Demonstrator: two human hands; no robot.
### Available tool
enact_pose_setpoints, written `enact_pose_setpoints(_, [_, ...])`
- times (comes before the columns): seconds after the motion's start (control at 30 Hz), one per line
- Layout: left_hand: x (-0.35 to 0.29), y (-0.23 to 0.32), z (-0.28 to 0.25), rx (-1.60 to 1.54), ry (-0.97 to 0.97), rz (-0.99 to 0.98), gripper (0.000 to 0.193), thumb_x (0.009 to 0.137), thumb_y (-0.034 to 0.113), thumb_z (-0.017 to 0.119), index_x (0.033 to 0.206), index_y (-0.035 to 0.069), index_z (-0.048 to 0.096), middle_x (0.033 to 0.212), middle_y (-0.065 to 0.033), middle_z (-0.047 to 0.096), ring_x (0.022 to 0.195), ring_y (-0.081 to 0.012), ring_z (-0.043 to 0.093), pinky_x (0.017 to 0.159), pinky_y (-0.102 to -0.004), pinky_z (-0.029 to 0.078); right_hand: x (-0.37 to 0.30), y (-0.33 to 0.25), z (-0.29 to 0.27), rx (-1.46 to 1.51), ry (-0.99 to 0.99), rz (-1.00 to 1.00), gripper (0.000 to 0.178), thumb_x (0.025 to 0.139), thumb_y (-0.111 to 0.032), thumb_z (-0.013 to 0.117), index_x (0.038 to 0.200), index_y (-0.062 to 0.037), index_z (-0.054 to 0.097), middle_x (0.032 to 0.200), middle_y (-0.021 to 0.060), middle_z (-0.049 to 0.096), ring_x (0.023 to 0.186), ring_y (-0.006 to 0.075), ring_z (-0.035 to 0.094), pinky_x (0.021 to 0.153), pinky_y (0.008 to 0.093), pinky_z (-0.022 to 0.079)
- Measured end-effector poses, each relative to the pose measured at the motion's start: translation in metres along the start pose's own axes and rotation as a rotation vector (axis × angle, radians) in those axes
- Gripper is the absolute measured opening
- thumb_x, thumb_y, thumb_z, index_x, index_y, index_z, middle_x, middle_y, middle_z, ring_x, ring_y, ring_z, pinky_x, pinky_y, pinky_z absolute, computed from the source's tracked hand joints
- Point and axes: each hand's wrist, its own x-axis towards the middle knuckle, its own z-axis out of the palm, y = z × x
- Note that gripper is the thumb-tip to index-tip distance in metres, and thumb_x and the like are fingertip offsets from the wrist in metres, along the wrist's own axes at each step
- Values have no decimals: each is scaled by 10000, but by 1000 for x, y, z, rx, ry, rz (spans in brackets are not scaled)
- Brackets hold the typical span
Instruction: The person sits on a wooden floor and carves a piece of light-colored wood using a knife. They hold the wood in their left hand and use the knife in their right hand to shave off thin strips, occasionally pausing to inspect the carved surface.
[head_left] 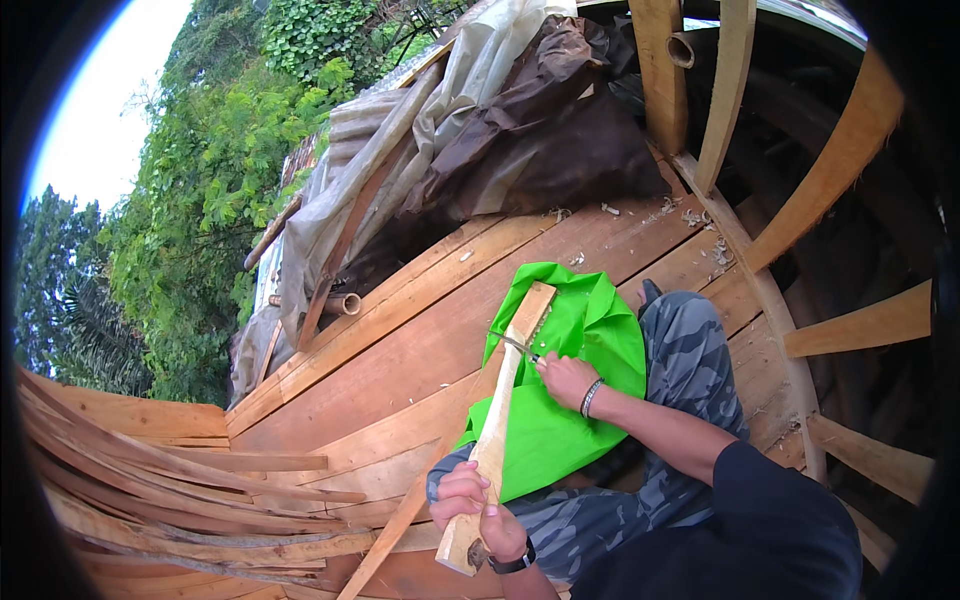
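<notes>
A pale carved piece of wood [497,420], shaped like a long handle with a squared block at its far end, slants across my lap. My left hand [470,497] is wrapped round its near part, just above the wide butt. My right hand [568,382] is closed on a knife [517,346], whose blade lies across the narrow neck below the block. Beneath the wood a bright green cloth [575,445] covers my lap, with small shavings on it beside the block.
Wooden planks [400,365] form the floor, scattered with shavings [720,250]. Long wood strips [200,500] lie at the left. Upright wooden ribs [870,325] stand at the right. Crumpled tarpaulin [540,130] and a bamboo pole [345,304] are at the far side.
</notes>
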Motion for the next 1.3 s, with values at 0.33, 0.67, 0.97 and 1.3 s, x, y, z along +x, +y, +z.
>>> enact_pose_setpoints(0.33, [1,0,3,13,11,26,271,665,153,569,822,109,352,726,-40,399,712,-185,425,836,-452,426,-10,-15,-8,-18,-25,-72,368,984,-361,397,954,-10,505,678,195,643,619,384,644,567,506,514])
enact_pose_setpoints(0.67, [7,-4,6,17,1,28,254,601,129,471,803,92,320,713,-77,368,680,-198,400,823,-437,424,-18,-18,-20,14,-8,-173,400,975,-411,413,938,-26,516,698,193,646,654,386,647,578,501,509])
enact_pose_setpoints(0.97, [12,-1,11,3,37,13,244,609,130,470,798,99,320,712,-68,363,682,-192,393,827,-428,423,-13,8,5,24,26,-37,382,976,-406,413,956,-38,515,685,183,644,623,388,640,566,502,512])
enact_pose_setpoints(1.3, [6,-3,7,24,5,4,262,595,137,474,801,96,318,706,-70,362,697,-194,401,830,-432,423,-3,12,-12,-19,-45,83,401,980,-397,396,1005,-19,526,742,192,658,702,387,654,635,492,531])
